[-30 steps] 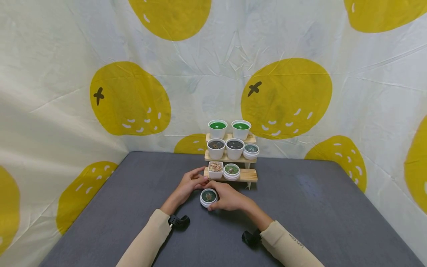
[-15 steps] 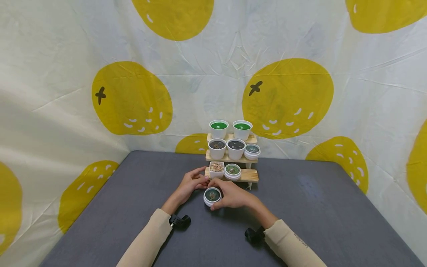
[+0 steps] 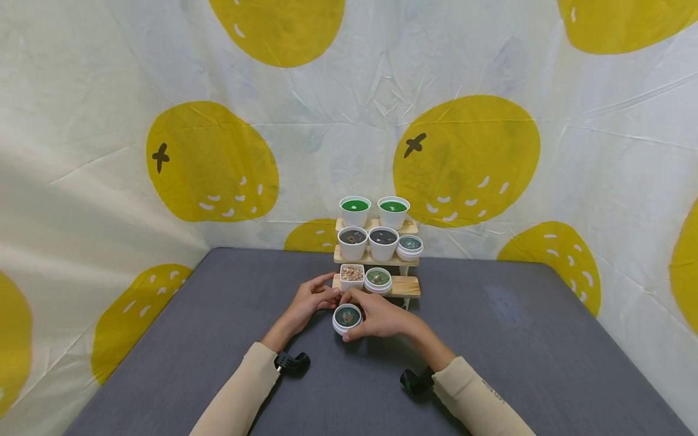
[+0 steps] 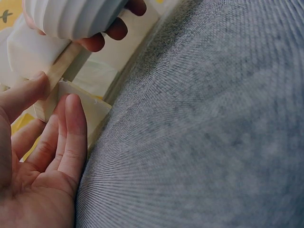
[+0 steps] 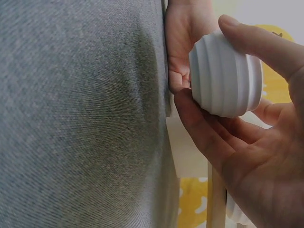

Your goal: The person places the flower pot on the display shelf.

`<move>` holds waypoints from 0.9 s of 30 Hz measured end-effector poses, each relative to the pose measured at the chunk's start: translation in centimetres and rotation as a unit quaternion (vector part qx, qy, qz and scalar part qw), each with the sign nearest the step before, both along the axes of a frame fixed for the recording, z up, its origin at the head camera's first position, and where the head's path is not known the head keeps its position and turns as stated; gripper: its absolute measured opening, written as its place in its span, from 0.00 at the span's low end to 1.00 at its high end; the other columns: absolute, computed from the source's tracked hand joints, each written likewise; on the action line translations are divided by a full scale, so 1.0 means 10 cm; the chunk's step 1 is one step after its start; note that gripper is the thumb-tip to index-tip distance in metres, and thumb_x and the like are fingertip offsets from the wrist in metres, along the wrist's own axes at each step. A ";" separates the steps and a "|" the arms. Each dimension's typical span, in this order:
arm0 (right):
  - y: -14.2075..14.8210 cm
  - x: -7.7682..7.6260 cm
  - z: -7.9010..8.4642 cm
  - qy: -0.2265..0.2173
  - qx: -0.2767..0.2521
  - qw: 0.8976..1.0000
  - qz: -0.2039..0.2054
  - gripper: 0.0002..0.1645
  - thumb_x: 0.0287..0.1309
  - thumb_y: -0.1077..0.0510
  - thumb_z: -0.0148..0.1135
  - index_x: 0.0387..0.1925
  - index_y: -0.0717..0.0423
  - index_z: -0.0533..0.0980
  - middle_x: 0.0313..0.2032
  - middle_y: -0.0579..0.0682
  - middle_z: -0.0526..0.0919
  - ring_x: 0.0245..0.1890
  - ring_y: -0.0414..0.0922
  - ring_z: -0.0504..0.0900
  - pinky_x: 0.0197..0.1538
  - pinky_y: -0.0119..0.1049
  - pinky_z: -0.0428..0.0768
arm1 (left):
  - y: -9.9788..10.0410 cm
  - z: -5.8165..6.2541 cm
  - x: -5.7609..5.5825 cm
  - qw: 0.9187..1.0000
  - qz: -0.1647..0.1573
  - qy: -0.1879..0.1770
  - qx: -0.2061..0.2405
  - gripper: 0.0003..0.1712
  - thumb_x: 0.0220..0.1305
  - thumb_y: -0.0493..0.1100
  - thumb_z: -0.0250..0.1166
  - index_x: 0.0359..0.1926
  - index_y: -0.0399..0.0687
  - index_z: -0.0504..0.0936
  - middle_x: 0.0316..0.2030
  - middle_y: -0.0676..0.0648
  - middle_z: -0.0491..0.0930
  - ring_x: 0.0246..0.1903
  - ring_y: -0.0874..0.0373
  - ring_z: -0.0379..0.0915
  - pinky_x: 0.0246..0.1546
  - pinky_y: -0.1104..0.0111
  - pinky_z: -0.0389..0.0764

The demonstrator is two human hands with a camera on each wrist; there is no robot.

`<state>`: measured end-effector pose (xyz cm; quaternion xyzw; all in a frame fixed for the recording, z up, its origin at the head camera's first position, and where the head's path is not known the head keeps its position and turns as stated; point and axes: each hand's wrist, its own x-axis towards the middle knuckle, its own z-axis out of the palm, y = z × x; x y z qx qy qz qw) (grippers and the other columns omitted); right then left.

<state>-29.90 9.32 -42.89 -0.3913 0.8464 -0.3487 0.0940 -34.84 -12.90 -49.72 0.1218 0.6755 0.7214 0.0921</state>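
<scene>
My right hand [image 3: 378, 318] holds a small round white pot [image 3: 347, 317] with a dark green top, between thumb and fingers. The right wrist view shows the pot's ribbed white side [image 5: 225, 76] above the table. At the left end of a tiered wooden stand [image 3: 405, 286] is my left hand [image 3: 306, 304]. In the left wrist view its thumb [image 4: 40, 85] lies on the bottom step's end, with fingers curled beneath. A square white pot of beige bits [image 3: 352, 275] and a green-topped ribbed pot [image 3: 378, 280] sit on that step, whose right part is bare.
Two white cups with dark contents [image 3: 368, 245] and a small ribbed pot [image 3: 410, 247] fill the middle step. On the top step stand two white cups with bright green contents [image 3: 393, 212]. Behind the grey table [image 3: 491, 363] hangs a fruit-print cloth [image 3: 338, 157].
My right hand has moved the small pot slightly right and a little toward the stand. The left hand stays at the stand's left end.
</scene>
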 end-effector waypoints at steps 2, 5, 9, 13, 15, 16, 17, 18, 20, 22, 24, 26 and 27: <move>0.01 0.00 0.02 -0.002 -0.001 1.000 0.001 0.37 0.41 0.43 0.78 0.52 0.47 0.70 0.44 0.40 0.81 0.43 0.36 0.78 0.50 0.32 0.74 | 0.00 0.00 0.00 1.000 0.002 -0.001 -0.001 0.32 0.62 0.43 0.67 0.67 0.49 0.69 0.35 0.46 0.84 0.32 0.58 0.81 0.36 0.68 0.84; 0.02 0.01 0.05 -0.007 -0.010 1.000 0.005 0.36 0.42 0.44 0.77 0.51 0.48 0.70 0.44 0.41 0.81 0.43 0.37 0.78 0.50 0.32 0.74 | 0.01 0.01 0.00 1.000 0.001 -0.002 -0.004 0.32 0.62 0.44 0.67 0.67 0.49 0.69 0.35 0.46 0.84 0.31 0.59 0.81 0.36 0.68 0.84; 0.05 0.01 0.10 -0.013 -0.023 1.000 0.012 0.35 0.43 0.45 0.77 0.51 0.50 0.70 0.43 0.42 0.80 0.43 0.39 0.78 0.50 0.32 0.75 | 0.00 0.02 -0.01 1.000 0.001 -0.006 -0.004 0.33 0.61 0.44 0.67 0.67 0.49 0.69 0.35 0.46 0.84 0.31 0.58 0.80 0.36 0.68 0.84; 0.07 0.00 0.12 -0.009 -0.020 1.000 0.005 0.36 0.42 0.45 0.78 0.51 0.49 0.71 0.43 0.41 0.81 0.43 0.39 0.78 0.49 0.32 0.75 | 0.00 0.03 0.00 1.000 0.002 -0.012 -0.004 0.32 0.61 0.44 0.67 0.66 0.51 0.70 0.35 0.45 0.84 0.31 0.57 0.80 0.36 0.68 0.84; 0.07 0.00 0.13 -0.009 -0.017 1.000 0.002 0.36 0.42 0.45 0.78 0.51 0.48 0.71 0.43 0.41 0.81 0.43 0.39 0.78 0.49 0.32 0.75 | -0.01 0.03 0.00 1.000 0.002 -0.012 -0.002 0.31 0.62 0.44 0.67 0.66 0.52 0.70 0.36 0.45 0.84 0.32 0.57 0.80 0.36 0.68 0.84; 0.07 0.00 0.13 -0.011 -0.016 1.000 0.001 0.36 0.42 0.45 0.78 0.52 0.48 0.71 0.43 0.40 0.81 0.43 0.38 0.78 0.49 0.32 0.75 | -0.01 0.03 0.01 1.000 0.002 -0.013 -0.001 0.31 0.62 0.43 0.67 0.65 0.52 0.71 0.36 0.45 0.84 0.32 0.57 0.80 0.36 0.68 0.84; 0.07 0.00 0.13 -0.011 -0.016 1.000 0.003 0.36 0.42 0.45 0.78 0.52 0.48 0.71 0.43 0.41 0.81 0.43 0.39 0.78 0.50 0.32 0.75 | 0.00 0.03 0.01 1.000 0.004 -0.015 0.002 0.30 0.61 0.43 0.67 0.65 0.52 0.71 0.35 0.45 0.84 0.31 0.57 0.80 0.36 0.68 0.84; 0.07 0.00 0.13 -0.012 -0.018 1.000 0.004 0.36 0.42 0.45 0.78 0.51 0.49 0.71 0.43 0.41 0.81 0.43 0.39 0.78 0.50 0.33 0.75 | 0.00 0.03 0.01 1.000 0.004 -0.015 0.004 0.30 0.61 0.43 0.67 0.65 0.52 0.71 0.35 0.44 0.84 0.31 0.57 0.80 0.36 0.68 0.84; 0.07 0.00 0.14 -0.014 -0.017 1.000 0.005 0.36 0.42 0.45 0.78 0.51 0.49 0.71 0.43 0.41 0.81 0.43 0.39 0.78 0.50 0.33 0.75 | 0.00 0.02 0.01 1.000 0.004 -0.014 0.005 0.30 0.61 0.43 0.67 0.65 0.52 0.71 0.35 0.44 0.84 0.31 0.58 0.80 0.35 0.68 0.84; 0.08 0.00 0.15 -0.016 -0.016 1.000 0.005 0.36 0.43 0.45 0.78 0.51 0.48 0.71 0.43 0.41 0.81 0.44 0.39 0.78 0.50 0.33 0.75 | 0.00 0.02 0.01 1.000 0.005 -0.015 0.005 0.30 0.61 0.43 0.68 0.64 0.52 0.72 0.35 0.44 0.84 0.30 0.58 0.80 0.35 0.68 0.84; 0.10 0.00 0.16 -0.021 -0.015 1.000 0.003 0.36 0.43 0.45 0.77 0.52 0.47 0.70 0.44 0.39 0.80 0.44 0.38 0.77 0.50 0.33 0.75 | 0.00 0.02 0.01 1.000 0.006 -0.015 0.002 0.30 0.61 0.43 0.68 0.64 0.52 0.72 0.35 0.44 0.84 0.31 0.58 0.80 0.35 0.68 0.84; 0.12 0.01 0.17 -0.025 -0.014 1.000 -0.001 0.36 0.44 0.45 0.77 0.53 0.46 0.70 0.44 0.38 0.80 0.44 0.38 0.77 0.50 0.33 0.75 | 0.00 0.01 0.00 1.000 0.007 -0.015 0.000 0.30 0.61 0.44 0.68 0.64 0.53 0.72 0.35 0.44 0.84 0.31 0.57 0.80 0.35 0.68 0.84; 0.13 0.01 0.18 -0.028 -0.014 1.000 -0.003 0.36 0.44 0.45 0.77 0.53 0.46 0.70 0.45 0.37 0.80 0.44 0.37 0.77 0.50 0.33 0.75 | 0.00 0.01 0.00 1.000 0.006 -0.015 0.000 0.30 0.61 0.44 0.68 0.64 0.53 0.72 0.35 0.44 0.84 0.31 0.57 0.80 0.35 0.68 0.84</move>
